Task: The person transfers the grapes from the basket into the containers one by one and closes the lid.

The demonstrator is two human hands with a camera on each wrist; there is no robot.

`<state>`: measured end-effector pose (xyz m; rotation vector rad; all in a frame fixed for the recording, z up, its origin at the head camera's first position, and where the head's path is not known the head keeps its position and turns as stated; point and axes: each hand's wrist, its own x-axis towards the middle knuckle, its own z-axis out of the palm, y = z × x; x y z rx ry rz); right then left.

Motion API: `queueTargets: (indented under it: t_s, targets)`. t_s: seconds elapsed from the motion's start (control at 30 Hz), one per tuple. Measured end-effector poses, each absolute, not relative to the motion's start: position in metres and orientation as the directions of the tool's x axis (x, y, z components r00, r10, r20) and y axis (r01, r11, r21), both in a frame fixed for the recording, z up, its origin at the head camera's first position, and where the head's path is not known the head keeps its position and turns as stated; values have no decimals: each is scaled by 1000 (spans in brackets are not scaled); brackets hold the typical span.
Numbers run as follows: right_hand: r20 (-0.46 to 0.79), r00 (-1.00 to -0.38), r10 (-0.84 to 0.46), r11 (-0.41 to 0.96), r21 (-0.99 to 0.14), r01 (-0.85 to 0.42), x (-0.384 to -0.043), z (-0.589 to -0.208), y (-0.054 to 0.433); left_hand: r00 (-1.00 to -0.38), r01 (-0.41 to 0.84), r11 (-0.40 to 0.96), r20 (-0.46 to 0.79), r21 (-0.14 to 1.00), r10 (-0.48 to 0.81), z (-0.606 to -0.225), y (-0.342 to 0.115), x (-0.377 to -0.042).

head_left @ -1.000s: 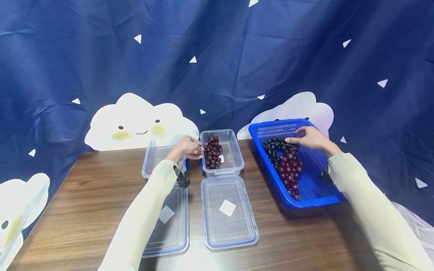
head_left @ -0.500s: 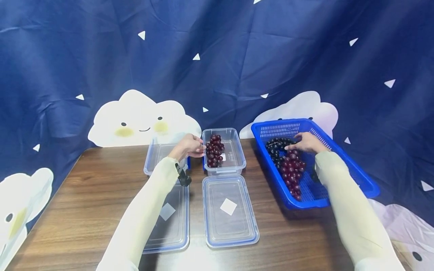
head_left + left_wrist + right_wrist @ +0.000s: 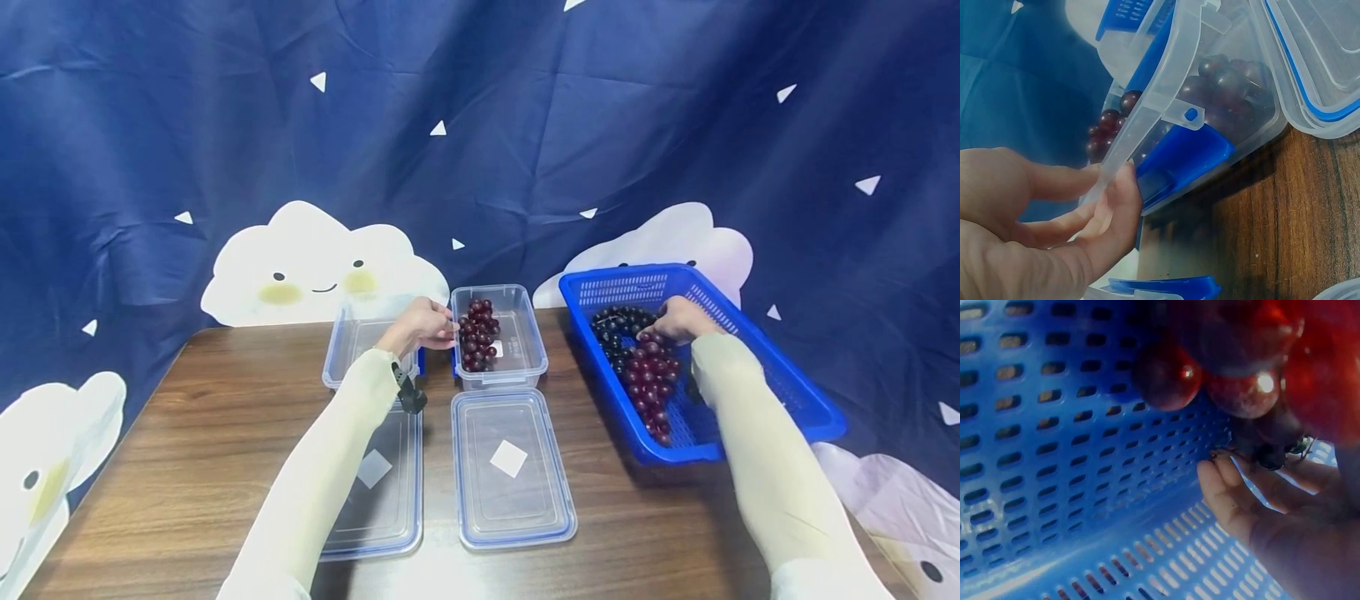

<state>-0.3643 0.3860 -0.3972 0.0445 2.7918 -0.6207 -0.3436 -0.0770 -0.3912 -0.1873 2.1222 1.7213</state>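
My left hand [image 3: 426, 323] pinches the left rim of a clear plastic food container [image 3: 517, 380], its thumb and fingers on the edge beside a blue clasp [image 3: 1179, 159]. Inside lies a bunch of dark red grapes [image 3: 478, 335]. My right hand [image 3: 684, 320] reaches into a blue basket [image 3: 813, 421], at the top end of another red grape bunch [image 3: 651, 379]. In the right wrist view its fingers [image 3: 1235, 500] extend, slightly bent, beneath the grapes. Most of the thumb is hidden there. Black grapes [image 3: 609, 327] lie along the basket's left side.
A second clear container [image 3: 330, 362] stands left of the first, partly behind the left hand. Two clear lids with blue seals lie in front, one right lid [image 3: 517, 508] and one left lid [image 3: 390, 517] under the left forearm. A blue curtain hangs behind the wooden table [image 3: 187, 442].
My right hand has moved left and down within the basket, from above the black grapes to the top of the red bunch. The left hand stays at the container's rim. The view shifts slightly.
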Motion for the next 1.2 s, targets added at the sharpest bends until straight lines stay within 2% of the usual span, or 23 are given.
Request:
queueTargets:
  t_s: [0.17,0.3,0.47,0.7,0.97,1.2]
  targets:
    - [-280,-959,-53,911,-406,69,-368,-397,384,-913,-343,243,-383,907,142,-391,-77,-344]
    - [-205,-976,-72,913,-407,19,-366,-397,386,-917,-331,248,-372,910,142,-392,-76,-344]
    - [-109,-993,-52,874,-487,8,-359,-390,387,-917,-333,249,-374,909,139,-392,-76,-344]
    - [-78,-997,-10,807,-590,38,-351,-377,391,-920,-330,252,-370,910,132,-393,-76,-344]
    - [1,-1000,25,762,-647,18,-344,-370,398,-920,-327,246,-367,912,139,-393,-76,-344]
    - [6,-998,62,707,-707,40,-339,-360,396,-924,-321,244,-359,915,132,-393,-76,-344]
